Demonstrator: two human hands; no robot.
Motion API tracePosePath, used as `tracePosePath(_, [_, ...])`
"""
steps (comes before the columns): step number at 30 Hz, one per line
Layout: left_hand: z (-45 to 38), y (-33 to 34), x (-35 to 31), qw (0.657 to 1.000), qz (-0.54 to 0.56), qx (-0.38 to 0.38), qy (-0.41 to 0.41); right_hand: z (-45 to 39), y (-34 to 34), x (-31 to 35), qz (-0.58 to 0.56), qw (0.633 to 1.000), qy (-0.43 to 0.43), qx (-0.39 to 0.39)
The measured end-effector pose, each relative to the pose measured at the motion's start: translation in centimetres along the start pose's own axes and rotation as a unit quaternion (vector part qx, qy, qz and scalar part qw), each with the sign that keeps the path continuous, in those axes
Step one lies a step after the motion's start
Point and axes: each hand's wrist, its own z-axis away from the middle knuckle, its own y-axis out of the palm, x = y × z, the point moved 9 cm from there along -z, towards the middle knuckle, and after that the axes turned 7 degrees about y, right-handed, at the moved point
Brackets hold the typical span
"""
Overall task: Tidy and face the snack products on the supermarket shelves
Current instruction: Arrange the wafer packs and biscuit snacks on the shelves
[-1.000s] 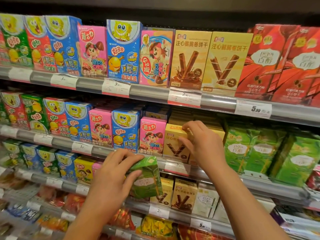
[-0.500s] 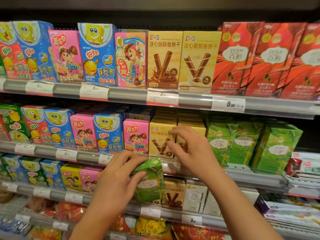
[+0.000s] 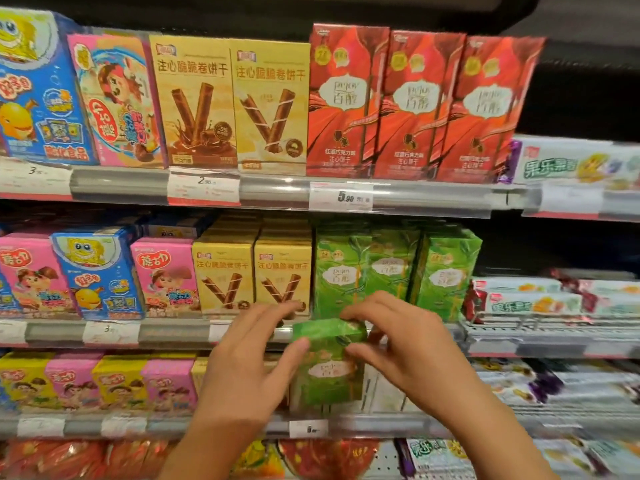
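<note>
bright, even light on the shelves; dark recess at upper right; soft motion blur throughout, edges bowed.

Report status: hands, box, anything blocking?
Both hands, left and right, grip green biscuit-stick box. Box upright, below green row. Nothing blocking.

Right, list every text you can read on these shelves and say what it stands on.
"注心脆脆卷饼干": top yellow boxes, and the yellow boxes below.
"5.90": price tag under the red boxes.
"2": price tag under the top yellow boxes; the rest is blurred.
"3": far-left top tag.
Green box in both hands: label blurred.
All other print: too blurred.
</note>
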Motion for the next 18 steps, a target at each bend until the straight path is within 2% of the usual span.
tracePosePath(4, [0.5,3.8,1.7,0.997,-0.033,0.037,-0.059,1.4,-4.3,-4.6,0.011,0.996,0.044,-0.072])
tracePosePath(10, [2.1,9.7,4.1,0.968,-0.194,0.13,-0.088,1.6,-8.3,-8.6,-0.002,0.985,0.07,-0.155])
tracePosePath(18, [3.1,11.3,4.9,0.955,-0.245,0.133,-0.1,-0.1,-8.7,-9.3,-0.003,0.983,0.031,-0.179])
